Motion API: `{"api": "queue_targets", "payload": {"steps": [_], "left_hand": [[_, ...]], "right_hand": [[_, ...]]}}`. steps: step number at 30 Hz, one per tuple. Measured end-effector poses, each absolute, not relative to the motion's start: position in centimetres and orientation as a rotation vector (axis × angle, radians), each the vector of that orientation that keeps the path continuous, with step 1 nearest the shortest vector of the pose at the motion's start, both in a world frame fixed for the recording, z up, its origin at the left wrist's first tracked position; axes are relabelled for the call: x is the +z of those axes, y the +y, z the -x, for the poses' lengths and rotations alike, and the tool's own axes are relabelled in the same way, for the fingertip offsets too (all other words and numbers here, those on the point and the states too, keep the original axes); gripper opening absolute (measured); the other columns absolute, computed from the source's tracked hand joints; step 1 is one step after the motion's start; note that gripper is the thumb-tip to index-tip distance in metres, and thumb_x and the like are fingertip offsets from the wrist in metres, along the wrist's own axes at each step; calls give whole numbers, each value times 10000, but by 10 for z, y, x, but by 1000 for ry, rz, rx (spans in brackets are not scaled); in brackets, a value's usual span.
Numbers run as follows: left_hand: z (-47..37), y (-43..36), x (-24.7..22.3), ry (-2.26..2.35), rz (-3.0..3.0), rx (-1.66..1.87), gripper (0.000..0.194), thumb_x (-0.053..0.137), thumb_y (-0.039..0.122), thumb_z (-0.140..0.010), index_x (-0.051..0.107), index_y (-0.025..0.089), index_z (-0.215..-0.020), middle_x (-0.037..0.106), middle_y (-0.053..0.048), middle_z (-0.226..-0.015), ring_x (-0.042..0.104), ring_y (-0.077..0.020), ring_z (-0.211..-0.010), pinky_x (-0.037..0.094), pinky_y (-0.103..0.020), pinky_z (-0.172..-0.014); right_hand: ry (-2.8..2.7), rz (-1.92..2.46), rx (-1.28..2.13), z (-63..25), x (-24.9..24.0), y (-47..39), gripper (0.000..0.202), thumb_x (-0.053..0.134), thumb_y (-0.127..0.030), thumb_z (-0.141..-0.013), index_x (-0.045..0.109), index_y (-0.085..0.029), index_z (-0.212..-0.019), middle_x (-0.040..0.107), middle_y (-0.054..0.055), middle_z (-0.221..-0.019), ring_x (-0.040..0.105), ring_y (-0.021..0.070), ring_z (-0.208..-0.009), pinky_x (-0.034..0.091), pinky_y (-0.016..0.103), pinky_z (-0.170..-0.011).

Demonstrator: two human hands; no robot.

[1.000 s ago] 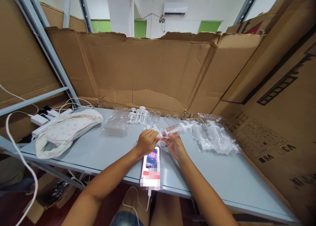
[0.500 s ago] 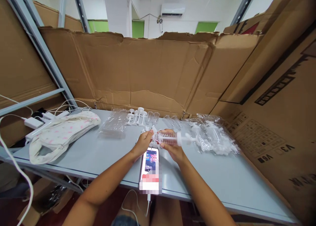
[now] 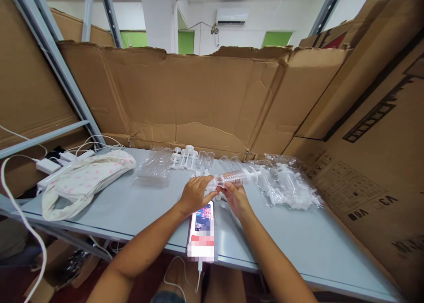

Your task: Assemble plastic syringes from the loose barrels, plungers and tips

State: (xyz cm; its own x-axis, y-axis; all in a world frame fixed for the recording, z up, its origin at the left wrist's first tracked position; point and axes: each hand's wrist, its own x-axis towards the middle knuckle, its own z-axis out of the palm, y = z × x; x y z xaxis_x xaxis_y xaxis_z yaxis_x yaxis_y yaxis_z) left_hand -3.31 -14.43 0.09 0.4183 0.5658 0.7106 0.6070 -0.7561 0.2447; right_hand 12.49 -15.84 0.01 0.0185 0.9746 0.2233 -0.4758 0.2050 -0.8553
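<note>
A clear syringe-like cylinder (image 3: 236,176) with a coil spring inside and a white plunger is held above the table, its plunger end pointing right and slightly up. My left hand (image 3: 196,193) is closed around the white fitting at its left end. Underneath, my right hand (image 3: 237,198) grips the clear barrel between thumb and fingers. Small white parts lie on the table behind and below my hands, partly hidden. Just in front of them is a phone (image 3: 201,232) with a lit screen and a cable plugged in.
White plungers (image 3: 188,156), clear cylinders (image 3: 205,158) and coil springs (image 3: 231,162) line the back of the grey table (image 3: 139,214). Clear bags (image 3: 154,166) lie left of them. Bagged syringes (image 3: 287,183) lie right. A white cloth pouch (image 3: 89,183) and power strip (image 3: 62,167) sit far left.
The cylinder has tilted, its plunger end rising. My left hand has turned further over the left-end fitting, and my right-hand fingers have shifted beneath the barrel.
</note>
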Motion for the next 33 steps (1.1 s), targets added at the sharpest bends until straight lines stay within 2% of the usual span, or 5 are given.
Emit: {"api": "queue_targets", "payload": {"steps": [7, 12, 18, 26, 33], "left_hand": [[36, -144, 0, -967, 2430, -1124, 239, 478, 372, -872, 578, 156, -893, 634, -60, -729, 577, -182, -691, 374, -304, -637], [33, -148, 5, -1214, 2764, -1276, 370, 399, 472, -883, 579, 154, -826, 606, -52, -706, 535, -164, -661, 368, -284, -617], [32, -141, 10, -1703, 3443, -1805, 610, 210, 659, -841, 468, 155, -614, 391, 30, -470, 366, -88, -440, 314, -231, -484], [33, -141, 12, -1574, 3031, -1804, 281, 619, 354, -743, 549, 198, -966, 591, 5, -832, 510, -107, -672, 396, -221, -618], [35, -135, 9, -1554, 3016, -1685, 198, 584, 301, -768, 615, 184, -925, 626, -19, -845, 535, -139, -741, 393, -238, -629]], "right_hand": [[-944, 673, 1248, -117, -3, -161, 286, 772, -322, -592, 593, -242, -801, 642, -10, -783, 595, 177, -763, 454, 343, -746], [-1022, 665, 1271, -121, 3, -164, 283, 749, -313, -613, 587, -232, -831, 622, -6, -786, 577, 185, -770, 451, 346, -752], [-1144, 549, 1394, -127, 7, -166, 420, 761, -223, -591, 557, -264, -955, 633, -10, -894, 585, 177, -770, 454, 332, -722], [-1013, 674, 1332, -129, 1, -159, 346, 741, -237, -627, 582, -257, -933, 642, -28, -801, 574, 149, -697, 440, 295, -652], [-1037, 663, 1339, -128, 1, -159, 341, 731, -268, -643, 567, -244, -942, 634, -20, -783, 563, 147, -665, 440, 298, -638]]}}
